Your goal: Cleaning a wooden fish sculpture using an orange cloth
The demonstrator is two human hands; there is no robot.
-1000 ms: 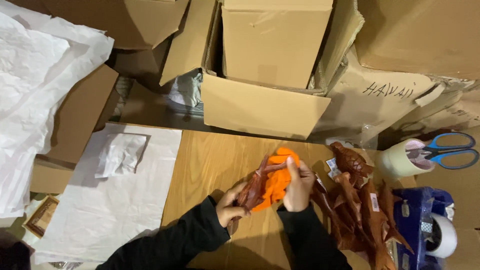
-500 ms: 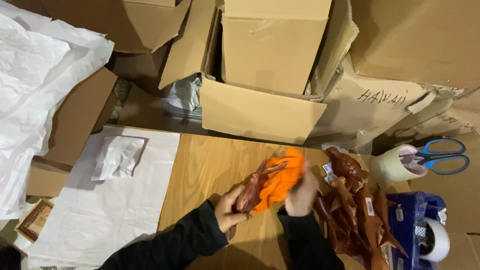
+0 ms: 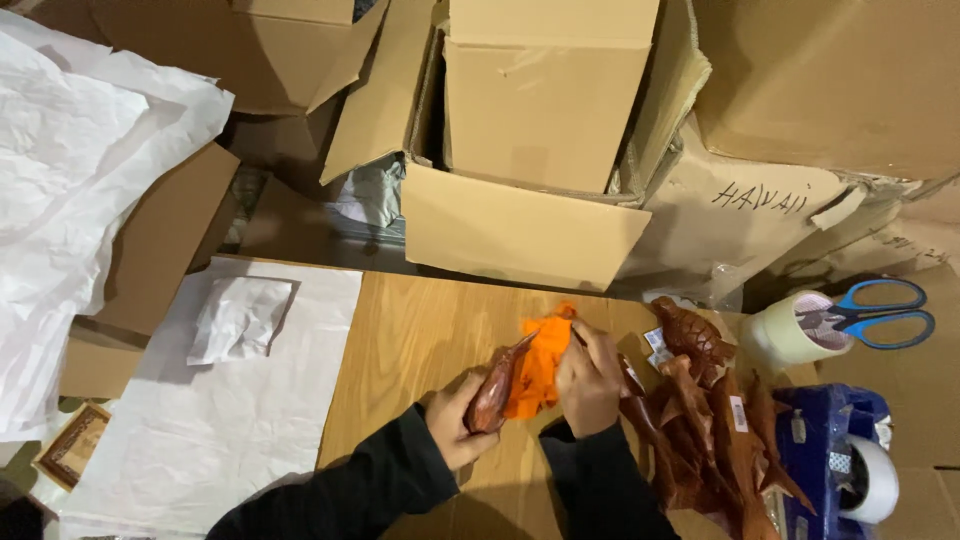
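I see a reddish-brown wooden carving (image 3: 497, 392), long and pointed, held above the wooden table (image 3: 420, 330) near its front edge. My left hand (image 3: 455, 422) has its fingers closed around the lower end of the carving, tip pointing up and away from me. Pressed against the carving's right side is an orange cloth (image 3: 538, 365), and my right hand (image 3: 590, 378) grips that cloth with the fingers curled over it.

Just to the right of the right hand lies a pile of more brown carvings (image 3: 715, 430), with a carved turtle (image 3: 692, 335) at its far end. Beyond those, a roll of tape (image 3: 785, 335) stands with blue-handled scissors (image 3: 880, 312) resting on top. At the right edge I see a blue tape dispenser (image 3: 835, 450).

To the left, a sheet of white paper (image 3: 190, 440) covers the table, with a crumpled wad of paper (image 3: 240, 318) on it. Behind the table stand open cardboard boxes (image 3: 530, 150).
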